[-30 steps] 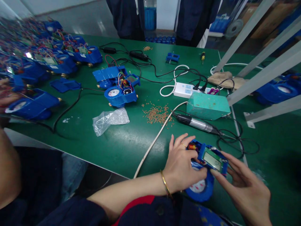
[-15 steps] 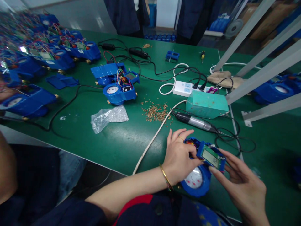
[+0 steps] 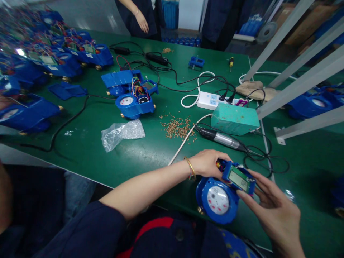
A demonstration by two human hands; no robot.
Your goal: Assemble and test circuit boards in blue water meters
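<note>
A blue water meter (image 3: 218,200) with a round white dial lies at the table's near edge, its upper housing uncovered and some wiring showing. My left hand (image 3: 208,163) curls around the far left side of that housing, the fingertips hidden behind it. A blue display module (image 3: 238,179), with a green circuit board and a grey LCD, sits tilted over the housing. Its right end is between the thumb and fingers of my right hand (image 3: 276,204).
Loose copper-coloured screws (image 3: 177,128) lie beyond my hands, near an electric screwdriver (image 3: 221,139), a teal power box (image 3: 235,118) and a power strip (image 3: 208,100). A plastic bag (image 3: 123,133) and another open meter (image 3: 135,102) are leftward. White metal struts (image 3: 301,123) rise at right. Co-workers stand opposite.
My left hand has moved from the module's left edge to the far side of the housing, its fingers now curled around it. The meter has turned slightly. A co-worker's hand has appeared opposite.
</note>
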